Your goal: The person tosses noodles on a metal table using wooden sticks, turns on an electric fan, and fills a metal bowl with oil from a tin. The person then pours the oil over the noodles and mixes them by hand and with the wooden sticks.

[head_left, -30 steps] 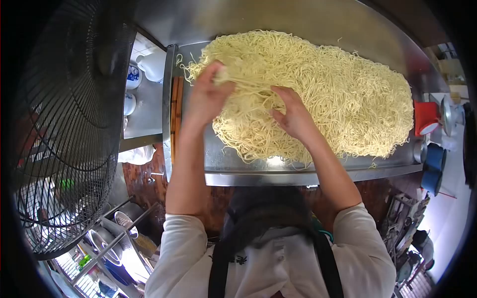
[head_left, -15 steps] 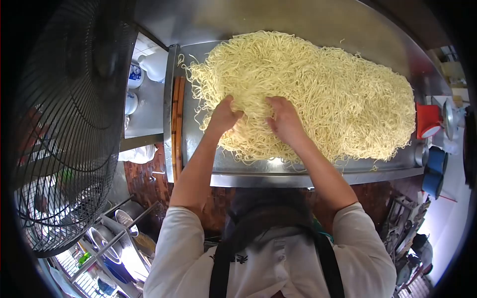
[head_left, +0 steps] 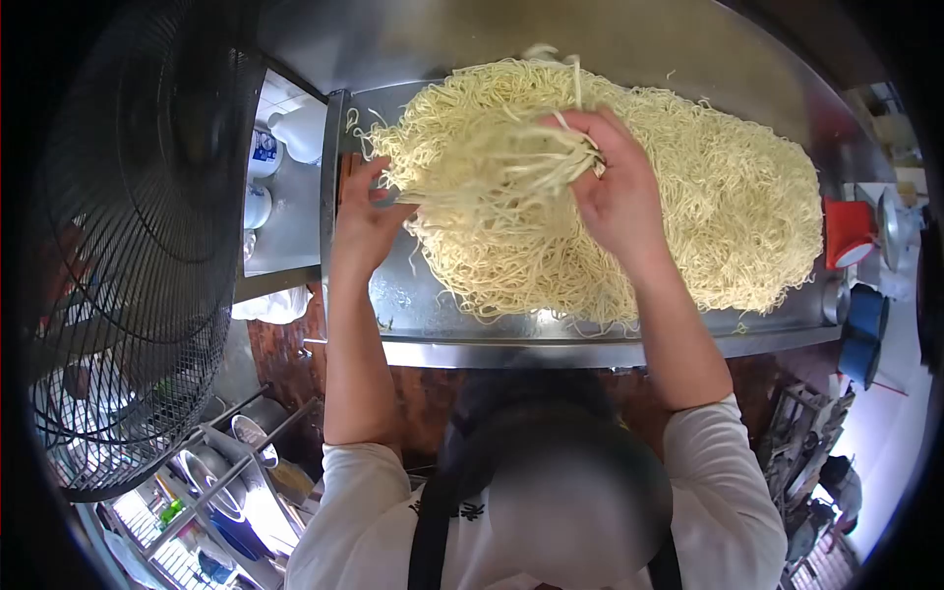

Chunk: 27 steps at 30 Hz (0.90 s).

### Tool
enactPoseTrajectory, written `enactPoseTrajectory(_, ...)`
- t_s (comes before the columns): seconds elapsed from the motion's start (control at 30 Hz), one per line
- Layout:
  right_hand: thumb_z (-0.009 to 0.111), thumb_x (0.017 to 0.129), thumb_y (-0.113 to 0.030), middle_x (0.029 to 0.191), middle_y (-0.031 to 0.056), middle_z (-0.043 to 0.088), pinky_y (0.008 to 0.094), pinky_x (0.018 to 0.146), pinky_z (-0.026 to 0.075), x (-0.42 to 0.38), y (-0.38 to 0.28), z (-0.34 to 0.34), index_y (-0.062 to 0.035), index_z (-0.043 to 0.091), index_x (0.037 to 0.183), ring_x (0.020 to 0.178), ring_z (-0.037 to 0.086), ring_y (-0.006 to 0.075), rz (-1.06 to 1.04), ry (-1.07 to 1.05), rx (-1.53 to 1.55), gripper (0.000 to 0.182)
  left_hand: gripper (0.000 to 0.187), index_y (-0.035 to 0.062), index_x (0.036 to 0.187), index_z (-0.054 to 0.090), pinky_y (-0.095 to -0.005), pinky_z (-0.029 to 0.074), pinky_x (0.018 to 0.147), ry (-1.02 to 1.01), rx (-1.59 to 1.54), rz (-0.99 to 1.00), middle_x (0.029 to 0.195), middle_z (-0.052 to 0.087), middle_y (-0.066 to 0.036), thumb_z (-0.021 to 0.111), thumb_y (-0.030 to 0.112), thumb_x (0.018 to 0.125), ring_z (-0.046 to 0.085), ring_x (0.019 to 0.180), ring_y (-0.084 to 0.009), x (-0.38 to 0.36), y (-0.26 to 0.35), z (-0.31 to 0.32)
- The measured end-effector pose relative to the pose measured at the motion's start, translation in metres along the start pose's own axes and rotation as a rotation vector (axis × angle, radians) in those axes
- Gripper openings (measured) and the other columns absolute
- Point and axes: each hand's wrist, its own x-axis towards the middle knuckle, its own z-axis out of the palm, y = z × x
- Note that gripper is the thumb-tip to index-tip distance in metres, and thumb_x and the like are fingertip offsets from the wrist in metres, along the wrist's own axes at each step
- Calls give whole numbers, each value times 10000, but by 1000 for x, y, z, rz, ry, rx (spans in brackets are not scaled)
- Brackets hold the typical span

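Observation:
A broad heap of pale yellow noodles (head_left: 708,197) covers much of the steel worktop (head_left: 393,305). Raised over the heap, my right hand (head_left: 624,187) is closed around a bunch of noodles, with loose strands trailing left and up from it, blurred by motion. My left hand (head_left: 366,221) is at the heap's left edge. Its fingers are spread apart, and the ends of some lifted strands reach its thumb. Behind this hand and forearm, the brown sticks (head_left: 345,169) along the left side are mostly hidden.
A large black wire fan (head_left: 138,265) stands close on the left. A red container (head_left: 846,228) and blue containers (head_left: 863,329) are at the far right. White jugs (head_left: 300,133) sit on a side shelf. Metal bowls (head_left: 208,477) lie on a rack at lower left.
Both hands were down at the noodles, close together. They have moved apart: the left toward the worktop's left side, the right up and rightward, gripping a lifted bunch of noodles.

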Motion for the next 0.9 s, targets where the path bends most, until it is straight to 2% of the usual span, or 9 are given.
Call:
enactPoseTrajectory(0.07,686,802,13,1209,192,591,393,937,508,-45,68,-4,-33,584,1248,1093,607,348,293,-150,-414,460,671,56,1362,525,-336,523,874,-10,38,-158,1308,559,-162,811,177,768,605,1014,-248,7,-41,28)
enactPoseTrajectory(0.17,702,827,-42,1279,230,545,436,1019,457,-80,72,-7,-20,522,1333,1165,554,407,318,-149,-352,537,576,29,1289,555,-312,513,827,-190,-245,-427,1207,598,-145,785,158,777,609,981,-219,5,-68,84)
enactPoseTrajectory(0.23,713,833,-65,1295,230,538,441,1025,452,-92,70,5,-22,504,1353,1171,548,411,332,-217,-322,562,399,27,1143,582,-277,475,713,-164,-203,-79,1002,594,-78,734,102,782,576,842,-149,4,-59,109)
enactPoseTrajectory(0.33,708,853,-85,1311,234,530,445,1028,449,-90,58,34,-23,485,1373,1184,541,406,233,-280,-194,569,250,53,994,571,-240,395,629,-132,-300,-53,843,479,26,673,3,771,446,724,-73,-2,7,67)
enactPoseTrajectory(0.47,735,847,-144,1257,237,561,433,989,466,-70,63,82,-13,490,1353,1143,564,397,204,-188,-99,577,226,40,1032,583,-228,440,691,-5,-416,256,901,556,23,672,8,828,502,798,-59,-12,103,-20)
enactPoseTrajectory(0.57,744,833,-164,1101,219,631,414,878,509,-50,82,112,-17,548,1252,1000,629,360,332,-208,1,485,255,26,1084,577,-238,468,746,69,-519,158,974,594,-10,689,48,856,542,873,-86,2,111,-30)
enactPoseTrajectory(0.7,710,833,-149,878,181,660,391,723,525,-46,110,129,-22,625,1044,785,656,306,473,-248,110,260,496,28,1349,523,-295,483,792,130,36,156,1091,632,-101,691,170,905,592,951,-176,4,13,8)
enactPoseTrajectory(0.87,617,889,-48,860,55,656,270,687,485,23,-49,59,-72,671,1024,761,597,157,199,-37,264,147,561,27,1412,477,-331,499,835,-47,-191,-254,1190,616,-136,669,230,926,611,1006,-206,-7,-15,31)
enactPoseTrajectory(0.9,608,878,-33,953,93,674,314,761,516,33,-62,43,-72,667,1057,823,641,214,54,59,441,193,558,24,1409,476,-338,504,840,-70,-215,-299,1204,610,-136,663,239,930,614,1006,-211,-4,-19,33)
